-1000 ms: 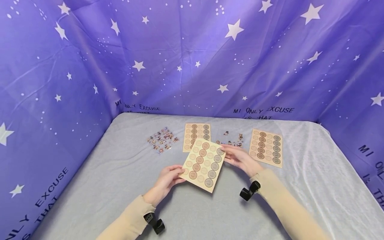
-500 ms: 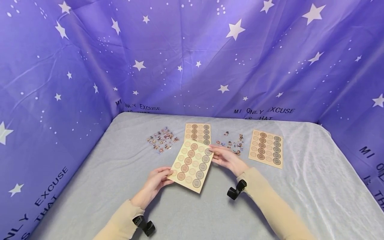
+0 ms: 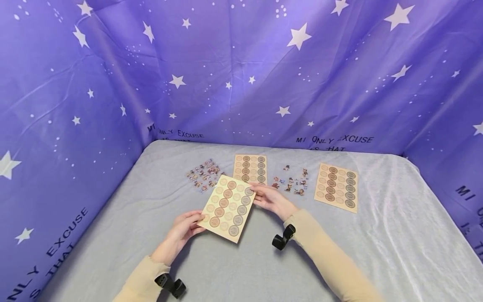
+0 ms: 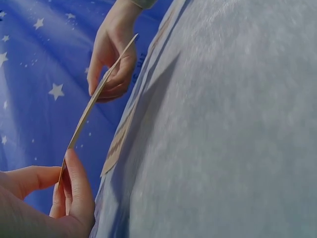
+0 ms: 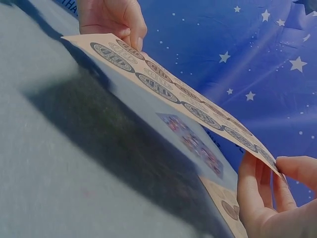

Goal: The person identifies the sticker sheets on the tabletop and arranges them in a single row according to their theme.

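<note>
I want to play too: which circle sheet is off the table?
The pale front sheet, held up between left grip and right grip. The middle back sheet and rightmost sheet lie on the table.

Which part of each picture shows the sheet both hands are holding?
Head: the sheet is below centre, between the left hand and the right hand.
Left wrist: left of centre, nearly edge-on, rising rightward.
Right wrist: slanting from upper left to lower right.
Shared landmark: the starry backdrop, visible in all three.

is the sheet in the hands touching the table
Apart: the right wrist view shows the sheet held above the table, its shadow lying separate below.
</note>
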Tool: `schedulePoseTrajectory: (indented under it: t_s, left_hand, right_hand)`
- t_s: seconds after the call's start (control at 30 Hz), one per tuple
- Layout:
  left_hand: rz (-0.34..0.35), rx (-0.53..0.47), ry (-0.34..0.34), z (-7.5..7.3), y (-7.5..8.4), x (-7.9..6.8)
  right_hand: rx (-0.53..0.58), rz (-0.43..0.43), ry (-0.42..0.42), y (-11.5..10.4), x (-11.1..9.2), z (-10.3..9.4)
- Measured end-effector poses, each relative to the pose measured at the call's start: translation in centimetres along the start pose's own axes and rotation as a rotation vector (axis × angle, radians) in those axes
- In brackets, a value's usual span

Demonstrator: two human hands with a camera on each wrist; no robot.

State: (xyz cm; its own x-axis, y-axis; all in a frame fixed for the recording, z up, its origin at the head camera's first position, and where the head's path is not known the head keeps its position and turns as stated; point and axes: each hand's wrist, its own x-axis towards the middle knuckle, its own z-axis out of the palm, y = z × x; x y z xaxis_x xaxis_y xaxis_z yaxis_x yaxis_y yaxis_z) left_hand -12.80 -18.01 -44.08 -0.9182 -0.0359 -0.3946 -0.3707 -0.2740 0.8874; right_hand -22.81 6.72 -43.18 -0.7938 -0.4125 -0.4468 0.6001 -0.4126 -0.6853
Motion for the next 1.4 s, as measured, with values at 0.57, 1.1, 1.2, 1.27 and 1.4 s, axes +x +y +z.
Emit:
schedulePoseTrajectory:
  t_s: [0.57,1.1,1.2,1.27,1.4]
  left_hand:
    - [-0.011,0.014,0.054,-3.2,0.7,-0.9]
    - [0.008,0.036,0.122,-5.5,1.1,-1.4]
    - [0.009,0.027,0.131,-6.0,1.1,-1.5]
    - [0.005,0.02,0.135,-6.4,1.2,-1.7]
    - [0.007,0.016,0.152,-7.4,1.4,-1.7]
  right_hand:
    - [0.031,-0.001,0.037,2.9,1.4,2.3]
    - [0.018,-0.011,0.074,3.9,2.6,4.8]
    - [0.012,-0.009,0.057,4.1,2.9,5.2]
    - [0.014,-0.006,0.048,4.3,3.0,5.5]
    - [-0.005,-0.012,0.033,4.8,3.3,6.1]
